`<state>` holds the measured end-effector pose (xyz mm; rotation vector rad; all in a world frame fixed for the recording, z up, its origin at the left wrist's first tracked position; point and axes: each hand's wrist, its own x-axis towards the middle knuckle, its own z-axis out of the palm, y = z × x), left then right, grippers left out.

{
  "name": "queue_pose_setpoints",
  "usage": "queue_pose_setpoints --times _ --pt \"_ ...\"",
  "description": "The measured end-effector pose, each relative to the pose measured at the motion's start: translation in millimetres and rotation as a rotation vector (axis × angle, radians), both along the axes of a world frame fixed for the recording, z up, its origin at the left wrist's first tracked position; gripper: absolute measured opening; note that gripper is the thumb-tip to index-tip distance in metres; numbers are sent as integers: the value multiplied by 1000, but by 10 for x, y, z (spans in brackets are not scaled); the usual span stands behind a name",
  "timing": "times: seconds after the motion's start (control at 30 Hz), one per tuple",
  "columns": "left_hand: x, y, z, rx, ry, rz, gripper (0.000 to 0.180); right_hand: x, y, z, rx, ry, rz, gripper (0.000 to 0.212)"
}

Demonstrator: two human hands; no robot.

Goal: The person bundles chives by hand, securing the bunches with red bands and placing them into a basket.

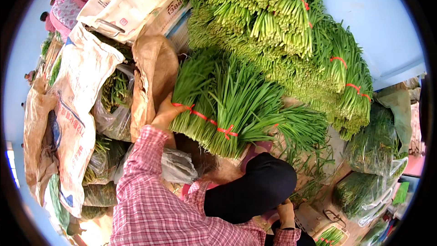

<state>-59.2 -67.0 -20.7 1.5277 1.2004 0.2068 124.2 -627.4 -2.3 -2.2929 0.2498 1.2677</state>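
My left hand [165, 115] is closed around the left side of a bundle of garlic chives [196, 79], by its red tie [200, 115]. Leafy tops point away from me, and the pale cut ends face my lap. Against it on the right lies another bundle of chives [246, 98] with a knotted red tie [226, 131]; where one ends and the other begins is hard to make out. My right hand [286, 213] hangs low beside my bent knee [268, 182], apart from the bundles. Its fingers are partly hidden, and nothing shows in it.
Stacked chive bundles [273, 27] rise at the back right by a blue wall [364, 23]. Woven sacks [79, 114] and a white crate [125, 11] stand left. Bagged greens [371, 141] and a basket [314, 218] are at right. Another person [73, 7] bends at far left.
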Motion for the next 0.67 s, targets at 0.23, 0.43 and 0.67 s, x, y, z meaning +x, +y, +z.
queue_pose_setpoints --times 0.23,0.43,0.67 --pt "-338 -384 97 -916 -774 312 71 -27 -225 -320 -122 -15 243 44" --pt "-365 -473 -289 -913 -848 247 63 14 -86 -128 -129 2 235 42" --pt "-138 -52 -95 65 -178 -60 69 -14 -106 4 -130 10 331 43"
